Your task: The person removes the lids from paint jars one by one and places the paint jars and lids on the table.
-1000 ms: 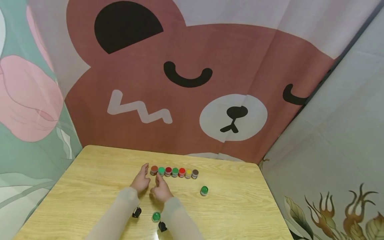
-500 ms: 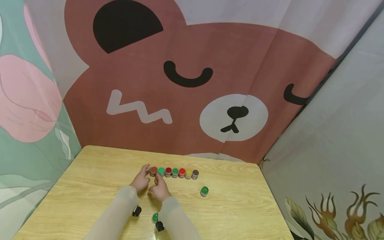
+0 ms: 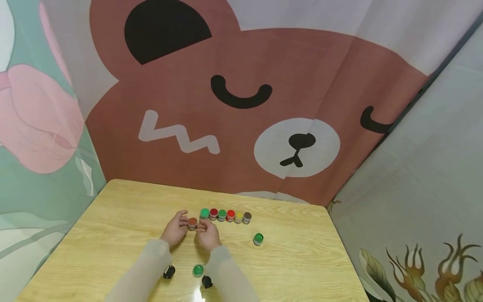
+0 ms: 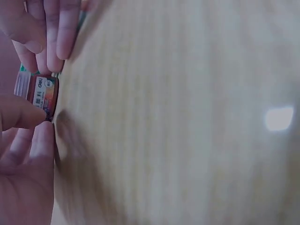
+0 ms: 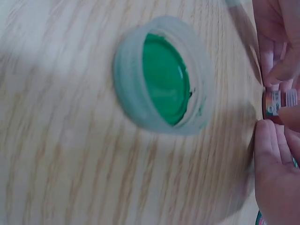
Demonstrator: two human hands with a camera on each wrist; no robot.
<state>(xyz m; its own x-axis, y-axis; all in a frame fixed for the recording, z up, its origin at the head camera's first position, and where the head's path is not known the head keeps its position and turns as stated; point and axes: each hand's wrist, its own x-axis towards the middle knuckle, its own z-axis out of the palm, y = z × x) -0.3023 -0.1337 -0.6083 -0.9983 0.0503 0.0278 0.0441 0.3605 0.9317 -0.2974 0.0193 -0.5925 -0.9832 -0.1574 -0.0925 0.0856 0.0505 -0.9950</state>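
A small paint jar with a brown-red lid (image 3: 192,223) stands on the table between both hands, just in front of the row's left end. Its label and clear ribbed cap show in the left wrist view, where the jar (image 4: 44,93) is partly covered by a thumb. My left hand (image 3: 175,229) pinches it from the left, thumb over the label side and fingers around the far side. On the other side, my right hand (image 3: 209,236) has its fingertips at the jar; those fingers look fairly straight in the left wrist view, the thumb apart from it.
Paint jars with green (image 3: 204,213), dark red (image 3: 213,214), red (image 3: 230,215), yellow and brown tops form a row at the back. A green-topped jar (image 3: 258,239) stands apart at right. A translucent cap (image 5: 127,79) with green paint inside lies between the forearms.
The brown-red-topped jar has come out of the row toward me, with the left hand drawn back beside it. My right hand has turned inward and moved slightly right.
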